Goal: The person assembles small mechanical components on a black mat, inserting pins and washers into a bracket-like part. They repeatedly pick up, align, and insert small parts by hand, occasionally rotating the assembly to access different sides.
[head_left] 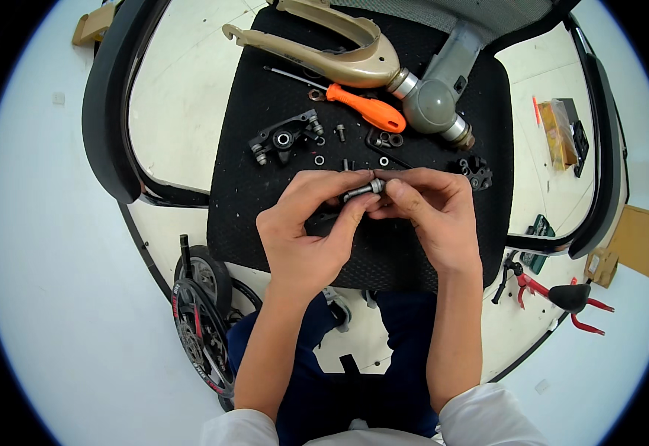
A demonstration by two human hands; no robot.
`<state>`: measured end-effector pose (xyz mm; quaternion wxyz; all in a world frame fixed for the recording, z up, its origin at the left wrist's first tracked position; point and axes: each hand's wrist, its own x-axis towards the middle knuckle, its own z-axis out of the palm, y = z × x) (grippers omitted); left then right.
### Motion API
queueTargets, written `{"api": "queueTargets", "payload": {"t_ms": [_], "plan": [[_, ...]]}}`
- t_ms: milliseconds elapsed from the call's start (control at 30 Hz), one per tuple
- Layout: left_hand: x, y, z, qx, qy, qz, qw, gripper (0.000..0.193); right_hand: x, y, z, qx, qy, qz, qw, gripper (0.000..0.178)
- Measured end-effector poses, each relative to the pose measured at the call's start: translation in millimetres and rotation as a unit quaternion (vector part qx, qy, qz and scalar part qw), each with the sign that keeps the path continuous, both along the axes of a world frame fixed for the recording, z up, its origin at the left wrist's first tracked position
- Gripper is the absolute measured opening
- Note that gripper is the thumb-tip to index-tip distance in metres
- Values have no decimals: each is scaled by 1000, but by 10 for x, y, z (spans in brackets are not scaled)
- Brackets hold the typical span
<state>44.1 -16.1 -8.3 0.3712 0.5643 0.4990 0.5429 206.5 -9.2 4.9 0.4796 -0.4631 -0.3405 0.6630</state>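
Observation:
Above the black chair seat point(406, 260), my two hands meet around a small metal bolt point(361, 191) with ring-like washers at its right end. My left hand point(306, 230) pinches the bolt's left part between thumb and fingers. At the washer end, the thumb and fingers of my right hand point(432, 212) close on it. Just beyond lie a black brake caliper point(285, 138), a short bolt point(341, 132), a washer point(319, 160) and another washer point(384, 161). A second dark caliper-like part point(474, 172) rests right of my right hand.
An orange-handled screwdriver point(369, 108) lies before a beige fork point(354, 56) and a grey tube joint point(430, 104) at the seat's back. Armrests point(108, 111) flank the seat. On the floor are a wheel and crank assembly point(201, 327), a red frame part point(536, 286) and a cardboard box point(602, 266).

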Motion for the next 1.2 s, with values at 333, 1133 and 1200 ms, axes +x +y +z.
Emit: {"api": "queueTargets", "payload": {"t_ms": [333, 1133, 1200], "plan": [[-29, 11, 19, 34, 112, -41, 992, 24, 68, -15, -14, 9, -57, 22, 998, 21], [-576, -120, -15, -223, 168, -37, 959, 32, 188, 211, -121, 3, -123, -55, 991, 19], [-581, -111, -19, -209, 148, -27, 966, 27, 263, 231, -130, 5, -161, -66, 985, 18]]}}
